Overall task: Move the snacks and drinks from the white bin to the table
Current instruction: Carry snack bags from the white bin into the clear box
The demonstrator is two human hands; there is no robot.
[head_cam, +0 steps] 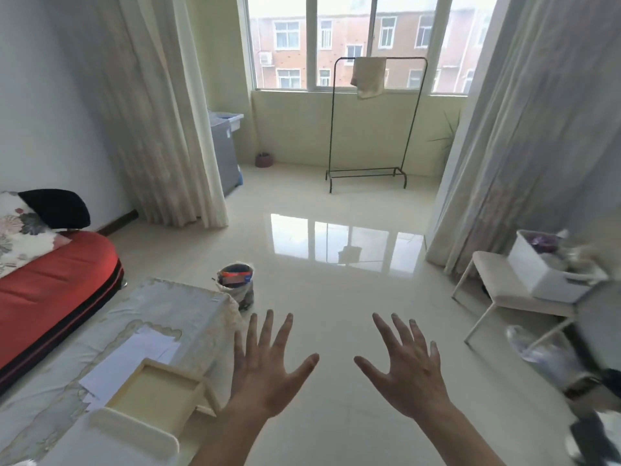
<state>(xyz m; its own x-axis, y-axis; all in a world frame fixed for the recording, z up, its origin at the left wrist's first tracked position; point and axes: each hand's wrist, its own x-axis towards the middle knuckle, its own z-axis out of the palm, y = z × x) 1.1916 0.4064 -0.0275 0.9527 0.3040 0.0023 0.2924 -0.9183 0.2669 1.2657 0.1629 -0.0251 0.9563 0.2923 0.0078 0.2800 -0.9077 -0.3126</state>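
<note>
glossy tiled floor (336, 297), window (346, 42) at the far end, black rack (366, 172) in front of it. table (174, 307) near left under a pale cloth; on it white papers (134, 358) and a wooden tray (158, 395). bucket (235, 284) on the floor just past the table's far corner. bin (534, 270) at right on a pale stool (497, 280), well apart from the table; its contents are too blurred to identify. left hand (265, 368) and right hand (410, 371) held out over the floor, backs up, fingers spread, grasping nothing.
</note>
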